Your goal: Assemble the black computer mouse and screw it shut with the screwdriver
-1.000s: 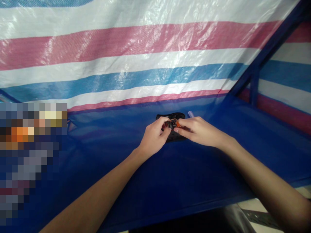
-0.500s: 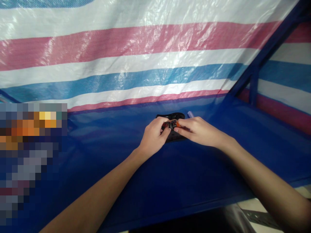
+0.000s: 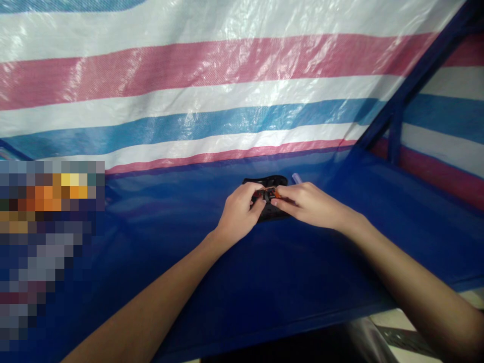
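Note:
Between my two hands is a small dark part [image 3: 269, 193] with some orange on it, too small to make out fully. My left hand [image 3: 240, 209] pinches its left side between thumb and fingers. At its right side, the thumb and fingers of my right hand [image 3: 308, 201] are closed on it. A black curved shell [image 3: 278, 180] lies on the blue surface beneath and behind the part, half covered by my hands. Just beyond my right hand a pale purple, see-through stick [image 3: 297, 178] shows its end; the rest is hidden.
The blue surface [image 3: 181, 201] runs under both arms. Striped plastic sheeting [image 3: 212, 60] hangs behind it. A blue frame bar [image 3: 412, 73] slants up at the right. The left edge holds a pixelated area. A perforated metal strip [image 3: 408, 339] is at the lower right.
The small part between my fingers appears slightly turned. Both hands and the black shell keep their places.

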`<state>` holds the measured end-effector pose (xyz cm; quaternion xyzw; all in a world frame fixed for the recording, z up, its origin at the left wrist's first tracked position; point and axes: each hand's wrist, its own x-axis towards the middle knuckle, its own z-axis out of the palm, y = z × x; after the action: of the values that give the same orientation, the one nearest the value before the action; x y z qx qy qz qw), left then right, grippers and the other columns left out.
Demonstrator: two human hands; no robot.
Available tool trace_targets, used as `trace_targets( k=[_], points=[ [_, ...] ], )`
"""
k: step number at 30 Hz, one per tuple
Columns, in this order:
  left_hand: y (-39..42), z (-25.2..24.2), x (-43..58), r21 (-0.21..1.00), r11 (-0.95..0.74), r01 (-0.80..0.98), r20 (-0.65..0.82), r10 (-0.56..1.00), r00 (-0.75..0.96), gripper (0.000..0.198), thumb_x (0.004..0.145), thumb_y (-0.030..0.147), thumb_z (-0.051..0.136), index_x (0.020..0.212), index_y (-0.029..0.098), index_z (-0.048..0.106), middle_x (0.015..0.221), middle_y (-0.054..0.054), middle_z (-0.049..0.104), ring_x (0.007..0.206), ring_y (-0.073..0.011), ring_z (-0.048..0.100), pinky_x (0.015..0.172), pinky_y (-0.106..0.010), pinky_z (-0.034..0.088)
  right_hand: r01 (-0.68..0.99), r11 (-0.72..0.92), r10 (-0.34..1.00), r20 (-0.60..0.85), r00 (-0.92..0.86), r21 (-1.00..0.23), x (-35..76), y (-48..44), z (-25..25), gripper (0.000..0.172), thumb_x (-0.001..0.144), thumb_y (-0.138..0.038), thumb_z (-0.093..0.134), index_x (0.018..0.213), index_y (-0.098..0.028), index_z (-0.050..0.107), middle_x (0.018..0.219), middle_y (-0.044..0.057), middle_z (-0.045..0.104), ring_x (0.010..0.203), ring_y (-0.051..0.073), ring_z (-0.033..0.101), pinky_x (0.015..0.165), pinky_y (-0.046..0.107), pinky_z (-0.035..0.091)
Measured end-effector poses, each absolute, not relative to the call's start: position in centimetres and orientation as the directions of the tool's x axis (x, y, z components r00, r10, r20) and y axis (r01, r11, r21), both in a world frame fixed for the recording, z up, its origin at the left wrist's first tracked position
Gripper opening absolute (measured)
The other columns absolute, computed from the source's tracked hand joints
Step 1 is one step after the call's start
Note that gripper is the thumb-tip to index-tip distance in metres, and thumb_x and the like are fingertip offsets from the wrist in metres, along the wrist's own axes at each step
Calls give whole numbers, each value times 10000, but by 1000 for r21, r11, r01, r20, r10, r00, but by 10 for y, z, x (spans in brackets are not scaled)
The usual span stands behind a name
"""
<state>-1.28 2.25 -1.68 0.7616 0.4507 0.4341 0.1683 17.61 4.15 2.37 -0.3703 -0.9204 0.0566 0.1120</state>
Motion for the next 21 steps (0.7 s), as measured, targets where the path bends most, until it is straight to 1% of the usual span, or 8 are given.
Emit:
trace_targets(
  k=[2,5,12,21],
  points=[
    [22,-17,-13,665,-531,525,508,837,203,134,839,173,516,964,204,552,948,-24,654,851,-153,614,720,-270,480,669,719,695,164,-700,-188,176,42,24,248,943,-322,392,763,-186,494,674,-5,588,602,134,556,636,269,352],
    [22,-17,-13,683,-517,516,501,846,185,130,833,172,519,955,212,532,928,-17,647,850,-152,613,706,-265,483,673,714,699,160,-697,-192,176,42,23,247,944,-328,387,771,-189,495,683,0,595,613,140,563,623,266,347],
    [22,-18,-12,670,-508,542,506,846,168,99,823,175,525,913,214,514,886,-10,633,804,-146,607,694,-268,483,679,708,705,157,-691,-192,176,43,23,257,946,-333,379,759,-192,483,673,-1,587,615,144,566,616,266,343],
    [23,-19,-12,661,-482,575,506,852,133,122,810,190,556,916,221,505,889,-5,640,802,-151,610,711,-282,480,684,703,710,146,-689,-194,175,43,23,244,947,-331,378,770,-195,478,679,-3,590,619,147,573,610,263,334]
  ],
)
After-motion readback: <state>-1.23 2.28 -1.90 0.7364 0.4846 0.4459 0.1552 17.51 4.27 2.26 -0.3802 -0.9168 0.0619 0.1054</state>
